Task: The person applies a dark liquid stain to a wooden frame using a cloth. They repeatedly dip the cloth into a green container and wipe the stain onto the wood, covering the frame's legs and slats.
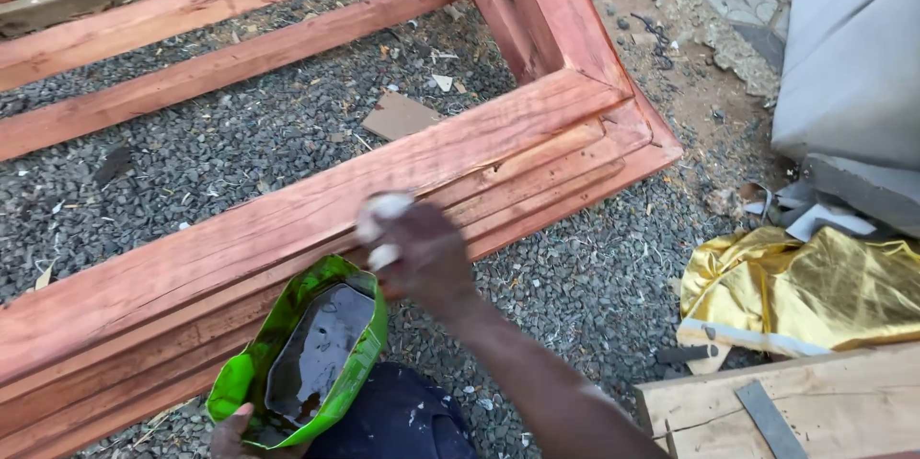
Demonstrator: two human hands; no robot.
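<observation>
My right hand (pixel 422 253) is closed around a small whitish cloth wad (pixel 383 215) and presses it against the front rail of a reddish stained wooden frame (pixel 287 210). My left hand (pixel 233 428), at the bottom edge, grips the lower end of a cut-open green container (pixel 359 363) that holds dark liquid (pixel 316 354). The container sits just below and to the left of my right hand, close to the frame's rail.
The frame lies on dark gravel (pixel 249 133), with a cardboard scrap (pixel 398 116) inside it. A gold foil sheet (pixel 805 286) lies at right, grey fabric (pixel 853 66) behind it. A pale wooden plank (pixel 815 401) with a metal strip (pixel 767 421) sits at the bottom right.
</observation>
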